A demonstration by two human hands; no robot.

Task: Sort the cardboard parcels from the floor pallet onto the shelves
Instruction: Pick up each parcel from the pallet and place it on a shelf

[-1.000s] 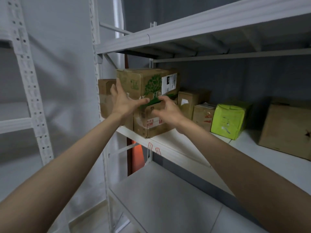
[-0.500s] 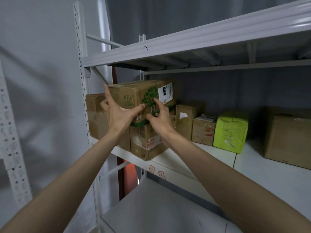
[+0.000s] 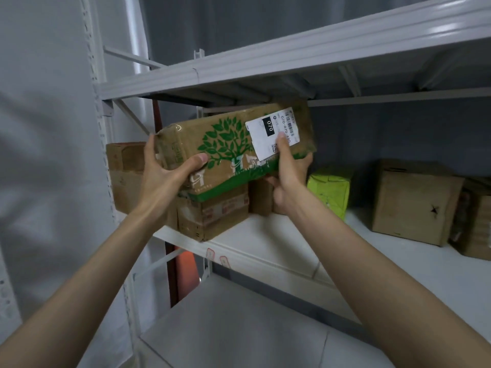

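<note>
Your left hand, at centre left of the frame, grips the left end of the tree-printed parcel: thumb across the front face, fingers wrapped round the end panel. Your right hand, just right of centre, holds the right end, thumb pressed on the white shipping label and fingers curled under the lower edge.

The parcel sits in the middle of the frame, tilted with its right end higher. It is above the taped brown box on the middle shelf; whether it touches that box cannot be told. The upper shelf runs close above it.

Handling notes:
- The carton appears stiff, with a dented left end. Expect it to hold shape under grip.
- Both hands carry it without visible strain; judge it light to moderate in weight.
- The glossy tape and label are likely slick. Rely on the fingers beneath the edge, not on the thumb on the label.
- Keep one hand at each short end for control of tilt.

Further right in the frame stand a lime-green parcel and a large brown box.
</note>
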